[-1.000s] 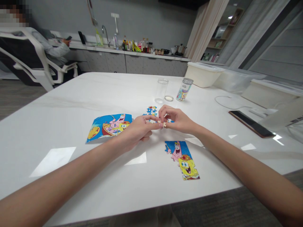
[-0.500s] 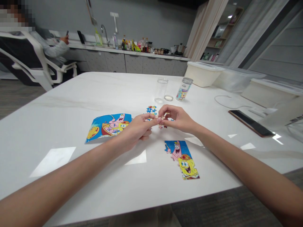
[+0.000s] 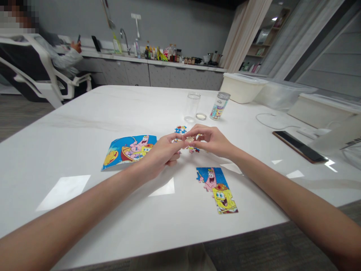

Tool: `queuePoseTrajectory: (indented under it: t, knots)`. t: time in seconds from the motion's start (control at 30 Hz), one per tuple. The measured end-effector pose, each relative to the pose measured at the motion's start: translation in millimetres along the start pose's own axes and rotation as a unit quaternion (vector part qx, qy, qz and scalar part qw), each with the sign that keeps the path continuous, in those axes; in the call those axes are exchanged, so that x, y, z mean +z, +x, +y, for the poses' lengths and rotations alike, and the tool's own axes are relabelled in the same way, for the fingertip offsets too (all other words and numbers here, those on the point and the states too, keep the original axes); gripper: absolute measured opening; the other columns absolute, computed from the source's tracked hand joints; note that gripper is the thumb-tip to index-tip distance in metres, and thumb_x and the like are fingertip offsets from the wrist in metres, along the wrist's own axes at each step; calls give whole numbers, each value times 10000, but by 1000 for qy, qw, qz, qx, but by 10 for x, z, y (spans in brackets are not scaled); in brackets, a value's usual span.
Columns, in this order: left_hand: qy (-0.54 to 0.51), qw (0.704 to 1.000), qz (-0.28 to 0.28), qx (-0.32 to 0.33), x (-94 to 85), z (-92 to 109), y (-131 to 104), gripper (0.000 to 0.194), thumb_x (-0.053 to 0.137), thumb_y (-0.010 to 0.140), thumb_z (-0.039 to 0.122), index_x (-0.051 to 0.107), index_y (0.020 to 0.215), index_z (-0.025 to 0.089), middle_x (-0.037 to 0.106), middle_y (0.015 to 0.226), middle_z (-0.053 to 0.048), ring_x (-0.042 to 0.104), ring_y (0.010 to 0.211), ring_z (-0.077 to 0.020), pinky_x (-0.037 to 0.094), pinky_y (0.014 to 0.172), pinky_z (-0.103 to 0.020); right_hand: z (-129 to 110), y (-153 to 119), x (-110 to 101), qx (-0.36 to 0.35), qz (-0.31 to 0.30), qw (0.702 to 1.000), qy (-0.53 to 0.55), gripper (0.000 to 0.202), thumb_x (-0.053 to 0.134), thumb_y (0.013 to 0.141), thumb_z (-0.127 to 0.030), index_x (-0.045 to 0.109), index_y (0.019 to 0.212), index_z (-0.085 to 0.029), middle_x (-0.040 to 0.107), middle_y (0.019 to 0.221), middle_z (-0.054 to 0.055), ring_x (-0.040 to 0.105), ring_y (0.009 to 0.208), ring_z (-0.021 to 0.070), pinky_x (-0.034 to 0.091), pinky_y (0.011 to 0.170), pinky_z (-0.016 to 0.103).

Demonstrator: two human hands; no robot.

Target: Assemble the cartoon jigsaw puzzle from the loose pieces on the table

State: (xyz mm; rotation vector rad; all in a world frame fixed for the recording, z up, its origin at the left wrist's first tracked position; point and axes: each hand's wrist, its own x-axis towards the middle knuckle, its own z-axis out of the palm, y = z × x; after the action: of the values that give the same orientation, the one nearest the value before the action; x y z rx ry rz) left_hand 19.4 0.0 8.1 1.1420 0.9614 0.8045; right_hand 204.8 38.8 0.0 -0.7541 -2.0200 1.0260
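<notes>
In the centre of the frame, the left hand and the right hand meet above the table. Left thumb and forefinger are pinched nearly together on a small pale piece, maybe a puzzle piece with its back side showing. Right thumb and forefinger are curved, with a gap between them, and their tips come to the same piece; whether they grip it, I cannot tell. Probably two hands share it because so small a thing is easier to turn this way.

The loose pieces lie just behind and under the fingers, so they are quick to reach. The joined part lies flat at lower right of centre, near the body (a place where the arms do not cover it). The print, left of centre, faces up, perhaps for easy looking. The open jar stands farther back, its lid beside it.
</notes>
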Motion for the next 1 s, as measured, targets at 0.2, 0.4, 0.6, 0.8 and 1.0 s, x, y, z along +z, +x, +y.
queuePoseTrajectory:
  t: [0.2,0.4,0.6,0.8,1.0]
  knots:
    - [-5,1000,-10,-4,-5,3,-2,134,624,843,267,531,782,193,165,551,100,119,404,-35,56,419,-248,15,9,3,19,12,1000,19,235,725,751,-318,641,907,-164,610,834,22,550,720,123,476,578,262]
    - [-35,999,-6,-19,12,22,-4,299,571,866,241,378,641,204,149,536,99,99,406,-39,55,418,-256,-4,3,11,40,7,999,35,249,736,745,-339,599,861,-167,586,782,3,553,674,116,473,560,261]
    - [-42,999,-21,-16,21,15,-10,299,567,887,278,394,654,207,142,546,93,95,412,-40,47,434,-270,3,2,15,38,6,999,35,247,725,758,-357,570,810,-172,585,770,8,562,700,128,475,583,269]
    - [-24,1000,-18,-2,12,1,-11,174,583,886,293,485,770,209,173,549,96,124,408,-42,55,434,-262,18,-1,3,30,7,999,16,143,685,763,-251,571,789,-168,573,790,13,551,742,135,473,631,285]
    - [-8,1000,-17,-13,24,8,-23,116,560,894,261,512,808,200,162,544,103,121,403,-41,58,429,-255,50,8,-4,27,6,1000,9,118,663,743,-204,550,764,-178,554,788,5,531,740,129,464,630,278]
